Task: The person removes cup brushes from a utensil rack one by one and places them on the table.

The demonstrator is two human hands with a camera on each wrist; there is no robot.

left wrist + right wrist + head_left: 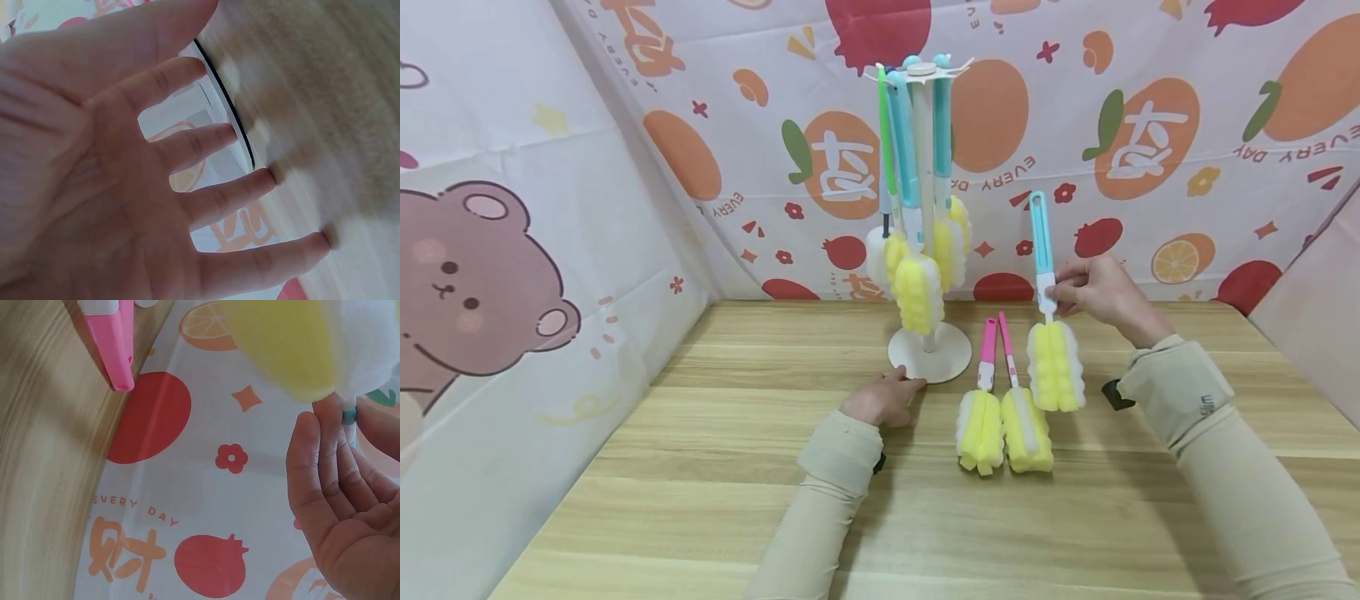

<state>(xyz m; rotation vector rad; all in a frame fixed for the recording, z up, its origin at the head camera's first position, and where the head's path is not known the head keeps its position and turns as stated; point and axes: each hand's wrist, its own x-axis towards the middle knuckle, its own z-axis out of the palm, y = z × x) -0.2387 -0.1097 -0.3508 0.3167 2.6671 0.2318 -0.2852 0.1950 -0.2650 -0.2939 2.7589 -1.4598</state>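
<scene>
In the head view my right hand [1105, 292] pinches a sponge bottle brush [1055, 362] by the white neck below its blue handle. The brush stands upright, its yellow and white sponge head hanging down. That sponge also shows, blurred, above the right hand [350, 506] in the right wrist view. My left hand [886, 400] touches the round white base [936, 358] of a brush stand. Its fingers [200, 147] are spread and mostly straight in the left wrist view. Several brushes hang from the stand, among them a blue-handled brush [917, 292] and one with a green handle [886, 125].
Two pink-handled sponge brushes, one on the left [981, 429] and one on the right [1028, 429], lie on the wooden table [737, 500] between my hands. A fruit-print cloth [737, 208] hangs behind the table, and a bear-print cloth [490, 275] covers the left side.
</scene>
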